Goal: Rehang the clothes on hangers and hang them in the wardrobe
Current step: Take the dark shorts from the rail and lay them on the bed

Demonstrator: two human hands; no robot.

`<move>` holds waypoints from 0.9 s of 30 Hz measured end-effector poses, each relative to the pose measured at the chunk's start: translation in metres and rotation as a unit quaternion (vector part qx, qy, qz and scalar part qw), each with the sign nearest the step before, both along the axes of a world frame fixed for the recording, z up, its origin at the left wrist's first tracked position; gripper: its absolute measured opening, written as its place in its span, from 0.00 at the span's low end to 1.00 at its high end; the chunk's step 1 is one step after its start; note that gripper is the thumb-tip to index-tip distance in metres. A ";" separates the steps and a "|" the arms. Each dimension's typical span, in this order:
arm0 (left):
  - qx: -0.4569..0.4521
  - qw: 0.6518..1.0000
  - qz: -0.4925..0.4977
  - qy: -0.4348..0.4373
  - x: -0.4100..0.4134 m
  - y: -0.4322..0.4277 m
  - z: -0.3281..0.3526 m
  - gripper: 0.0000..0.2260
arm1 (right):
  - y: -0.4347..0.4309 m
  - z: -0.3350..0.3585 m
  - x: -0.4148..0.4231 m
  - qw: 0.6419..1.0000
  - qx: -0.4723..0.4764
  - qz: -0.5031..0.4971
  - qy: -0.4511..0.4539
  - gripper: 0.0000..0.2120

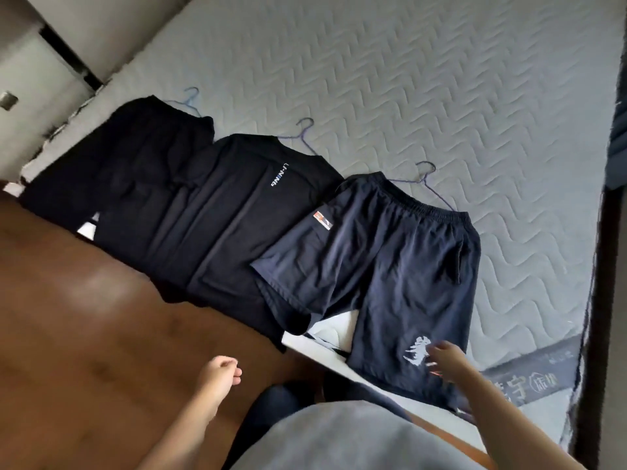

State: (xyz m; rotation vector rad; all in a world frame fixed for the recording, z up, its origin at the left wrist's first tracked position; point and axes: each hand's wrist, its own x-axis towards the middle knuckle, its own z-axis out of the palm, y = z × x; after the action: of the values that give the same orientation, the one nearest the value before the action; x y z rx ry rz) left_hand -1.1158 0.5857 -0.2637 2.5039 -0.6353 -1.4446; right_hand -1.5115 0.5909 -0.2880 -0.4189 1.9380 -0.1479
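Note:
Three dark garments lie side by side on a bare quilted mattress [424, 96]. Navy shorts [390, 266] with a white print on one leg lie at the right. A black T-shirt [237, 215] with white lettering is in the middle, and another black garment [129, 164] lies at the left. A thin blue wire hanger pokes out behind each: one hanger [429, 184] by the shorts, one hanger [305, 134] by the T-shirt, one hanger [190, 100] at the left. My right hand [444, 361] hovers blurred over the shorts' hem, fingers spread. My left hand [220, 371] hangs loosely curled over the floor, holding nothing.
Brown wooden floor [84, 317] runs along the mattress's near edge. Pale cabinet doors [51, 62] stand at the upper left. A dark upright frame [607, 266] borders the bed at the right. My grey shirt fills the bottom of the view.

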 end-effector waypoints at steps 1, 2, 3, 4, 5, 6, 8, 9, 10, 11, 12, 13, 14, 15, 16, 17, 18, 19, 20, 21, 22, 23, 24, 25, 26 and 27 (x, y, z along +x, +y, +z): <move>-0.001 1.000 0.020 0.000 0.014 0.009 -0.002 0.06 | -0.008 0.004 0.005 1.000 -0.014 0.009 0.000 0.09; -0.001 0.999 0.040 0.002 0.028 0.019 -0.004 0.06 | -0.015 0.009 0.012 0.999 -0.027 0.022 0.003 0.09; -0.001 0.998 0.064 0.004 0.042 0.028 -0.005 0.06 | -0.021 0.015 0.021 0.999 -0.039 0.032 0.008 0.09; -0.002 0.996 0.084 0.007 0.056 0.038 -0.005 0.05 | -0.025 0.020 0.033 0.998 -0.046 0.043 0.006 0.10; -0.007 0.995 0.103 0.015 0.070 0.049 -0.006 0.05 | -0.027 0.025 0.047 0.998 -0.045 0.040 -0.011 0.11; -0.016 0.992 0.120 0.024 0.085 0.061 -0.005 0.05 | -0.029 0.029 0.064 0.998 -0.048 0.032 -0.030 0.11; -0.032 0.986 0.156 0.041 0.113 0.088 -0.003 0.06 | -0.033 0.040 0.107 0.996 -0.056 -0.004 -0.065 0.10; -0.038 0.982 0.176 0.049 0.126 0.102 -0.003 0.07 | -0.035 0.046 0.133 0.995 -0.055 -0.017 -0.083 0.10; -0.045 0.977 0.198 0.056 0.140 0.118 -0.002 0.07 | -0.037 0.051 0.161 0.993 -0.055 -0.021 -0.104 0.11; -0.051 0.972 0.222 0.061 0.154 0.137 -0.002 0.07 | -0.037 0.056 0.191 0.992 -0.055 -0.008 -0.117 0.10; -0.058 0.966 0.244 0.061 0.168 0.157 -0.003 0.07 | -0.037 0.060 0.222 0.990 -0.054 0.022 -0.125 0.10; -0.060 0.960 0.268 0.060 0.182 0.176 -0.003 0.07 | -0.036 0.061 0.252 0.989 -0.056 0.066 -0.123 0.09; -0.062 0.952 0.294 0.059 0.195 0.195 -0.002 0.07 | -0.035 0.061 0.283 0.984 -0.061 0.119 -0.117 0.07; -0.058 0.944 0.321 0.058 0.209 0.213 0.001 0.07 | -0.032 0.062 0.314 0.977 -0.067 0.171 -0.112 0.06; -0.054 0.934 0.349 0.051 0.223 0.229 0.003 0.07 | -0.029 0.061 0.343 0.968 -0.072 0.216 -0.107 0.06; -0.047 0.923 0.379 0.046 0.237 0.244 0.004 0.09 | -0.026 0.059 0.369 0.958 -0.077 0.260 -0.099 0.06; -0.040 0.911 0.408 0.043 0.251 0.259 0.003 0.10 | -0.023 0.056 0.392 0.945 -0.082 0.303 -0.092 0.06; -0.034 0.898 0.437 0.043 0.263 0.273 0.004 0.11 | -0.021 0.054 0.412 0.932 -0.084 0.343 -0.085 0.07; -0.032 0.885 0.463 0.037 0.274 0.284 0.004 0.11 | -0.019 0.053 0.430 0.919 -0.086 0.376 -0.083 0.06; -0.028 0.875 0.482 0.032 0.285 0.294 0.004 0.11 | -0.020 0.053 0.446 0.908 -0.087 0.400 -0.085 0.06; -0.023 0.868 0.495 0.028 0.295 0.302 0.001 0.10 | -0.022 0.051 0.458 0.901 -0.085 0.415 -0.089 0.06; -0.016 0.861 0.508 0.031 0.304 0.306 -0.001 0.09 | -0.028 0.049 0.469 0.900 -0.078 0.419 -0.092 0.07; -0.010 0.856 0.516 0.034 0.313 0.307 -0.001 0.08 | -0.035 0.046 0.476 0.903 -0.071 0.413 -0.095 0.07; -0.002 0.852 0.521 0.039 0.321 0.305 -0.001 0.08 | -0.045 0.042 0.481 0.910 -0.064 0.399 -0.093 0.08; 0.002 0.847 0.529 0.044 0.330 0.301 -0.003 0.08 | -0.056 0.040 0.486 0.917 -0.061 0.383 -0.093 0.08; 0.007 0.842 0.537 0.057 0.338 0.296 -0.005 0.08 | -0.069 0.038 0.491 0.924 -0.056 0.368 -0.090 0.09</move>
State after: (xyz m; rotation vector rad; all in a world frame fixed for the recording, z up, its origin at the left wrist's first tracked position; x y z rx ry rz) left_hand -0.7776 0.8817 -0.2687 2.0713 0.7299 -1.0651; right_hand -1.0208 0.5221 -0.2500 -1.1380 1.4820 0.1895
